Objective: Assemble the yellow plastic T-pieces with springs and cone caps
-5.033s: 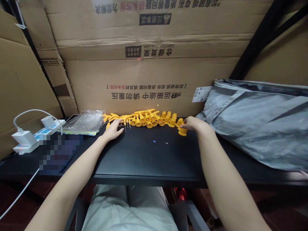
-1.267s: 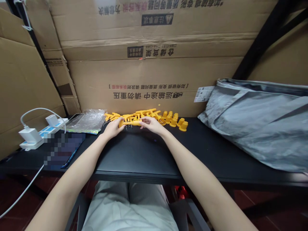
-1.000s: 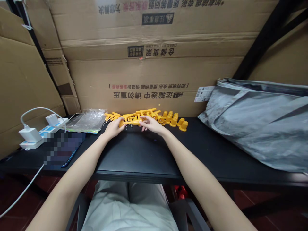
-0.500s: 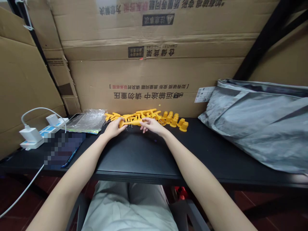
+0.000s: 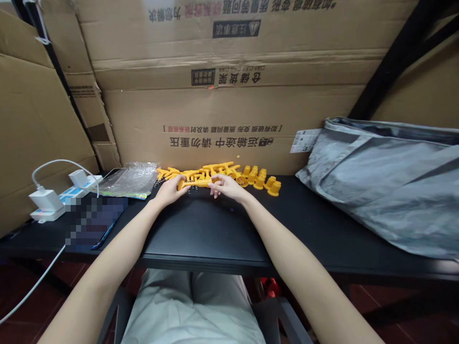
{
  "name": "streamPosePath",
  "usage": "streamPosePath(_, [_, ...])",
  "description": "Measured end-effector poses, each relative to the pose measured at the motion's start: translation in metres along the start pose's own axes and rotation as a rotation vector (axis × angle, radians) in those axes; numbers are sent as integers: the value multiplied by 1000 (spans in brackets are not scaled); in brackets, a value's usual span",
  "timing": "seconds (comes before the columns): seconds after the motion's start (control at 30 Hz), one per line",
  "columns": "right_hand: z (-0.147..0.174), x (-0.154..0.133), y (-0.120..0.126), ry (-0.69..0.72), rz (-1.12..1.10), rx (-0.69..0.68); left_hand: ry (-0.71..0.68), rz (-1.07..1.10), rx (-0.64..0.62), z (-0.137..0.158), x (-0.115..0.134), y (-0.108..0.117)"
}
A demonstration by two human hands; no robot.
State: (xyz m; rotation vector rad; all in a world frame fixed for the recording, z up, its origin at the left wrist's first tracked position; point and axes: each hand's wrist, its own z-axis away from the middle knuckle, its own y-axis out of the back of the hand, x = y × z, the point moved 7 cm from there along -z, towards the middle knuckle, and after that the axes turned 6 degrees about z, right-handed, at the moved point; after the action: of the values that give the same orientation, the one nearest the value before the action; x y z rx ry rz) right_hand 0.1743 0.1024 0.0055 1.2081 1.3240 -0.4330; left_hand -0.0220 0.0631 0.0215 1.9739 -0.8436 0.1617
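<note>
Over the far middle of the black table, a yellow plastic corkscrew (image 5: 201, 183) lies level between my two hands. My left hand (image 5: 172, 190) is closed around its T-shaped handle end. The other end is pinched by my right hand (image 5: 226, 186), whose fingers partly cover it. Behind my hands is a pile of yellow T-handled corkscrew parts (image 5: 211, 169), some with dark metal spirals showing at the left. Several yellow flared caps (image 5: 259, 180) stand to the right of the pile.
A clear plastic bag (image 5: 125, 180) lies left of the pile. Nearer, on the left, are a partly blurred dark flat object (image 5: 98, 224) and a white power strip (image 5: 64, 198) with a charger and cable. A grey fabric bag (image 5: 387, 186) fills the right side. Cardboard (image 5: 229, 110) stands behind.
</note>
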Motion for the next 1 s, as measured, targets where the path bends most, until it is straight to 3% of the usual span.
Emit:
streamPosePath(0.37, [0,2,-1,-72,11,32,-3,-13,-3,0,0,0])
streamPosePath(1.0, [-1,0,-1,8,1,9,-5,8,6,0,0,2])
